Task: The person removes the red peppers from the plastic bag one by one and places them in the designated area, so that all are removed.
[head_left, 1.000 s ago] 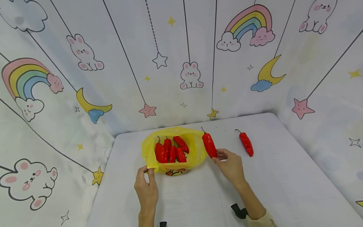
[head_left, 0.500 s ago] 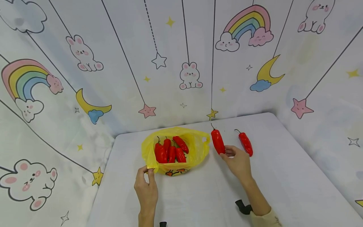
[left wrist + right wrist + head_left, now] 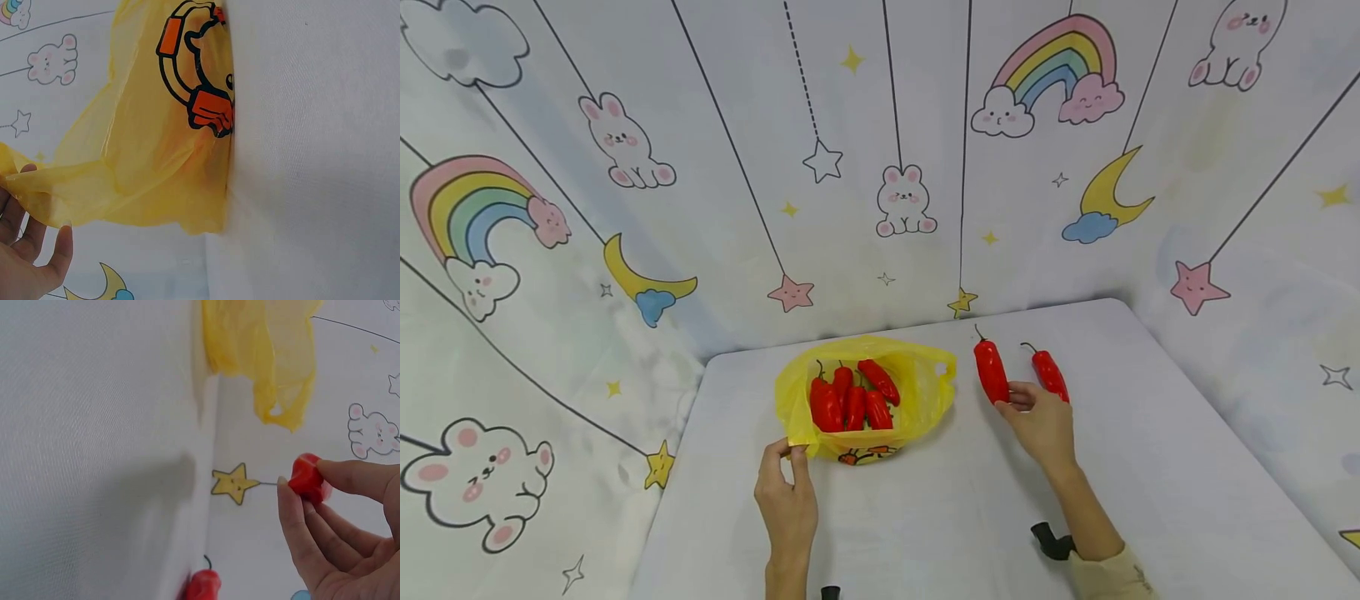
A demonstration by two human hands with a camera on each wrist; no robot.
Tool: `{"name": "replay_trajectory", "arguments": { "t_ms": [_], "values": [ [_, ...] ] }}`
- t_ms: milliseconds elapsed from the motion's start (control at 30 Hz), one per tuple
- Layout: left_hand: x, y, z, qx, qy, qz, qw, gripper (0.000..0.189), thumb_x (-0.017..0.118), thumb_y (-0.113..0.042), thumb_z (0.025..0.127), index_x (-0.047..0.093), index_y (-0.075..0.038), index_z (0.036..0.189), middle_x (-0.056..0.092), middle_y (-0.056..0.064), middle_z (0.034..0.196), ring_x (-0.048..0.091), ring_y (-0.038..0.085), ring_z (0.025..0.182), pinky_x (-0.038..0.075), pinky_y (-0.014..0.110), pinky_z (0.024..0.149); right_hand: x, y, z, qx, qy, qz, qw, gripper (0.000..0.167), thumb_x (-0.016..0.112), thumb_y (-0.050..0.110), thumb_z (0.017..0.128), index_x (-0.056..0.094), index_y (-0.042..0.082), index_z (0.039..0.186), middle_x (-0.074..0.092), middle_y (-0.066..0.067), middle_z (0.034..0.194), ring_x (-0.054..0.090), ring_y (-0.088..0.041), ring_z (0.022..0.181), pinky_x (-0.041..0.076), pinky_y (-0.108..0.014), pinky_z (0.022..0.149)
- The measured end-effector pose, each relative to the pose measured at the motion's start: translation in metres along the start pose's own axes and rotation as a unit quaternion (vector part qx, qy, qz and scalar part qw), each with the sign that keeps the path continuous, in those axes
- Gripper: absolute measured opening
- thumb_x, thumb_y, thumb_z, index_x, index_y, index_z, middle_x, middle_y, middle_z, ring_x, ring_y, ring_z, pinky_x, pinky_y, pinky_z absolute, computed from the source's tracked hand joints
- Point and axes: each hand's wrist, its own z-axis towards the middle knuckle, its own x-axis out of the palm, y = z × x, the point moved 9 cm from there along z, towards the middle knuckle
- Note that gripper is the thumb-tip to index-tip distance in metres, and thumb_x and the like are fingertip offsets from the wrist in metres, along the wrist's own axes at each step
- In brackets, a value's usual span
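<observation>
A yellow plastic bag stands with its mouth spread on the table, several red chili peppers inside it. My left hand pinches the bag's near left rim; the left wrist view shows the fingers behind the yellow film. To the right of the bag, my right hand holds one red chili pepper by its lower end, stem pointing up and away. In the right wrist view thumb and fingers pinch that pepper's tip above the tabletop. Another chili pepper lies behind the right hand, partly covered by it.
The white table ends at a cloth backdrop printed with rabbits, stars and rainbows. Black wrist-mounted pieces sit beside the right forearm and at the bottom near the left one. Tabletop surface shows between the two forearms.
My right hand has moved right, away from the bag, carrying the chili pepper; it now overlaps the pepper lying on the table. The left hand stays at the bag's rim.
</observation>
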Motion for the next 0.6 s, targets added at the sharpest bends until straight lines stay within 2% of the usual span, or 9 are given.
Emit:
{"name": "replay_trajectory", "arguments": {
  "t_ms": [600],
  "values": [
    [0.002,0.000,-0.001,-0.008,0.008,-0.002,0.9999,0.009,0.064,-0.004,0.103,0.067,0.000,0.110,0.072,0.007,0.104,0.066,0.017,0.096,0.044,0.007,0.086,-0.002,-0.021,0.009,-0.007,-0.014,0.002,0.9999,0.036,0.082,0.013,0.090,0.073,-0.003,0.121,0.077,-0.021,0.101,0.076,-0.037,0.090,0.062,-0.051,0.079]
  ]
}}
